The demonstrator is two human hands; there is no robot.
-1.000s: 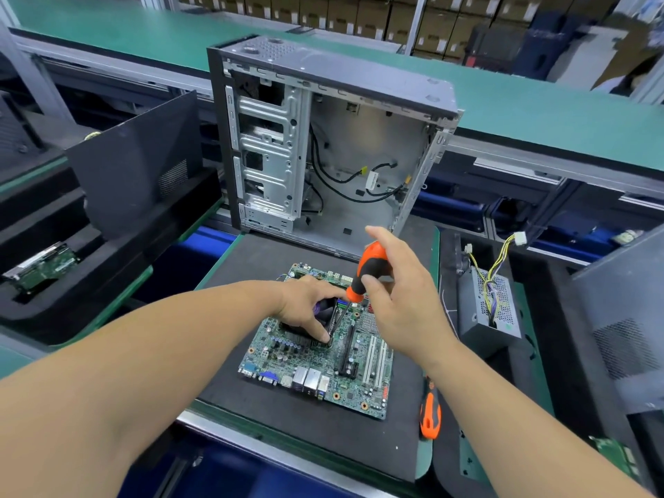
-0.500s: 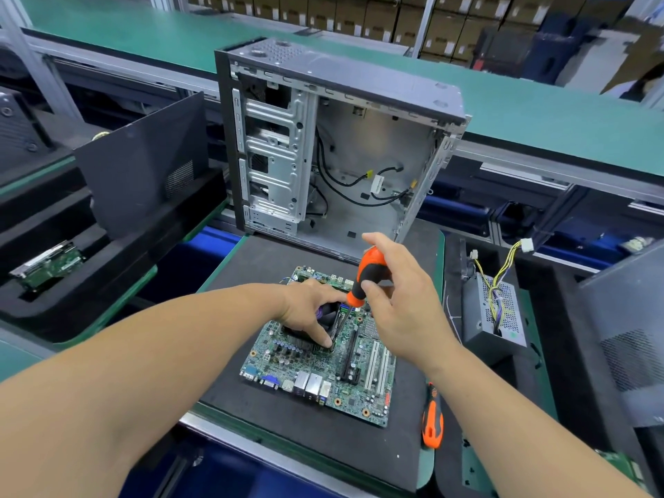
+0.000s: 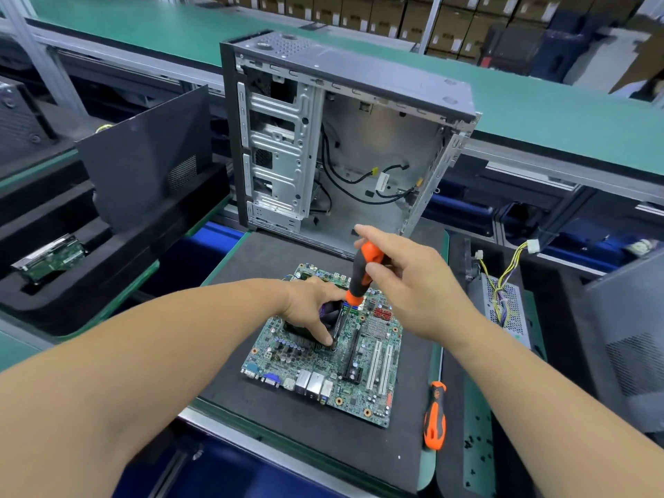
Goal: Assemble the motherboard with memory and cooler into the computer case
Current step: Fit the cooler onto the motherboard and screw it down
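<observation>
A green motherboard (image 3: 363, 375) lies flat on a black foam mat (image 3: 273, 425). On its upper left sits a black cooler (image 3: 305, 330), largely covered by my left hand (image 3: 312, 305), which rests on it with fingertips near the screw at its corner. My right hand (image 3: 413, 285) grips an orange and black screwdriver (image 3: 363, 273), held nearly upright, its tip down at the cooler's near right corner. Behind the mat the open computer case (image 3: 359, 145) stands upright, its inside empty apart from loose black cables.
A second orange screwdriver (image 3: 434, 416) lies at the mat's right edge. To the right sits a power supply (image 3: 503, 307) with yellow wires. A black case side panel (image 3: 143, 152) leans at the left, and a hard drive (image 3: 50, 258) rests in black foam further left.
Both hands and the screwdriver stay at the cooler; my right hand's fingers have shifted slightly on the handle. The view has drifted a little.
</observation>
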